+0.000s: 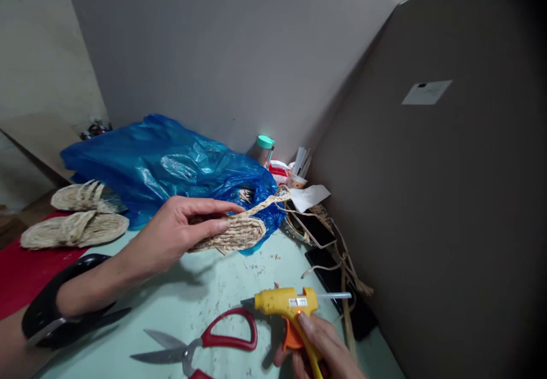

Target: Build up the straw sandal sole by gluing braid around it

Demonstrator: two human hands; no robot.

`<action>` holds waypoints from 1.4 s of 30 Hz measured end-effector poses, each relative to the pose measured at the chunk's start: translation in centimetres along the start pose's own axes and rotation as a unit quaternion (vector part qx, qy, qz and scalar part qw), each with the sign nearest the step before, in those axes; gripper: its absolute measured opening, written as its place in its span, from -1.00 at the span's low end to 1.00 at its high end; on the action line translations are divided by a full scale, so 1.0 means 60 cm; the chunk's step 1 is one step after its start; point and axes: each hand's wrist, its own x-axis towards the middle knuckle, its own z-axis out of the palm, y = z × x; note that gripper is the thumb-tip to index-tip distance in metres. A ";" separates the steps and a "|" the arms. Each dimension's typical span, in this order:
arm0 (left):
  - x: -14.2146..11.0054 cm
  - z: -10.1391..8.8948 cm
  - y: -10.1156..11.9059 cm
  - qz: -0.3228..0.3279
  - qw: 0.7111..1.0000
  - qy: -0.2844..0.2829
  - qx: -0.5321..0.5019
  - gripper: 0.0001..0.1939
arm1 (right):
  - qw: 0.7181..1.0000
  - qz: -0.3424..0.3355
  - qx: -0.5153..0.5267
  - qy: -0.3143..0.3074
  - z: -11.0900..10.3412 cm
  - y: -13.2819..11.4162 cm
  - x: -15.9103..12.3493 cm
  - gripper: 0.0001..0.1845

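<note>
My left hand [179, 228] grips a woven straw sandal sole [239, 235] above the table, thumb on its top face and fingers along its far edge. A braided straw strip [269, 201] runs up from the sole to the right, past my fingertip. In my right hand [327, 342] is a yellow glue gun [284, 301], its nozzle pointing left and a clear glue stick out of its back. A small orange light glows on it. My fingers wrap the handle near the orange trigger. Red-handled scissors [188, 351] lie with blades apart beside the nozzle.
A large blue plastic bag [171, 157] lies along the grey partition. Two straw slippers [77, 229] rest at left, by a red sheet [32, 265]. A green-lidded bottle [264, 150], a phone [316, 229] and loose straw cords [348, 259] sit at the back right of the pale table [231, 276].
</note>
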 end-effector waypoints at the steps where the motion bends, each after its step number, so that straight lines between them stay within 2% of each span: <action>1: -0.001 0.000 0.001 0.008 1.000 -0.006 0.010 -0.79 | 1.000 0.005 -0.028 -0.008 0.001 -0.003 0.003 -0.14; 4: -0.003 0.002 0.002 0.034 0.998 -0.023 0.053 -0.77 | 0.995 0.011 -0.095 -0.019 0.004 -0.014 0.013 -0.02; 7: -0.004 0.004 0.002 0.044 0.993 -0.039 0.101 -0.75 | 0.983 -0.009 -0.179 0.031 0.000 -0.022 0.011 -0.11; 8: -0.005 0.004 0.003 0.046 0.992 -0.044 0.113 -0.75 | 0.971 -0.029 -0.228 0.063 -0.006 -0.024 0.007 -0.18; 11: -0.008 0.008 0.004 0.050 0.989 -0.063 0.122 -0.75 | 0.911 -0.089 -0.369 0.163 -0.028 -0.028 -0.006 -0.37; 13: -0.010 0.011 0.005 0.053 0.989 -0.078 0.112 -0.76 | 0.884 -0.104 -0.413 0.194 -0.039 -0.038 -0.015 -0.45; 15: -0.011 0.015 0.004 0.048 0.989 -0.097 0.105 -0.77 | 0.862 -0.155 -0.439 0.202 -0.039 -0.061 -0.022 -0.54; 16: -0.011 0.018 0.002 0.045 0.988 -0.107 0.103 -0.77 | 0.831 -0.253 -0.453 0.201 -0.034 -0.077 -0.025 -0.65; 17: -0.011 0.020 0.001 0.039 0.987 -0.118 0.104 -0.78 | 0.772 -0.370 -0.451 0.252 -0.027 -0.096 -0.025 -0.77; 18: -0.011 0.022 -0.001 0.035 0.985 -0.129 0.107 -0.78 | 0.705 -0.459 -0.456 0.291 -0.018 -0.117 -0.025 -0.83; 19: -0.011 0.025 -0.003 0.031 0.984 -0.138 0.110 -0.78 | 0.657 -0.507 -0.474 0.296 -0.009 -0.139 -0.022 -0.81; 20: -0.010 0.026 -0.005 0.029 0.982 -0.148 0.113 -0.77 | 0.634 -0.537 -0.487 0.271 0.000 -0.159 -0.017 -0.72; 21: -0.010 0.028 -0.007 0.028 0.981 -0.157 0.114 -0.76 | 0.627 -0.548 -0.505 0.226 0.007 -0.176 -0.009 -0.66; 24: -0.008 0.030 -0.012 0.028 0.978 -0.172 0.115 -0.75 | 0.655 -0.525 -0.539 0.065 0.020 -0.206 0.020 -0.79; 26: -0.005 0.030 -0.015 0.026 0.978 -0.170 0.117 -0.74 | 0.677 -0.505 -0.536 0.001 0.020 -0.208 0.038 -0.75; 27: -0.003 0.029 -0.017 0.022 0.978 -0.172 0.119 -0.75 | 0.681 -0.505 -0.530 -0.009 0.019 -0.205 0.044 -0.75; 29: 0.002 0.027 -0.022 0.013 0.977 -0.176 0.123 -0.75 | 0.666 -0.528 -0.527 0.007 0.015 -0.196 0.050 -0.78; 34: 0.013 0.025 -0.032 -0.012 0.971 -0.186 0.150 -0.76 | 0.545 -0.613 -0.566 0.089 0.015 -0.174 0.049 -0.76; 36: 0.014 0.027 -0.034 -0.017 0.970 -0.188 0.150 -0.77 | 0.509 -0.638 -0.566 0.113 0.018 -0.166 0.050 -0.79; 38: 0.014 0.030 -0.036 -0.020 0.971 -0.187 0.147 -0.77 | 0.491 -0.654 -0.560 0.132 0.021 -0.159 0.051 -0.81; 42: 0.011 0.032 -0.040 -0.016 0.972 -0.180 0.151 -0.75 | 0.488 -0.655 -0.558 0.147 0.024 -0.150 0.051 -0.81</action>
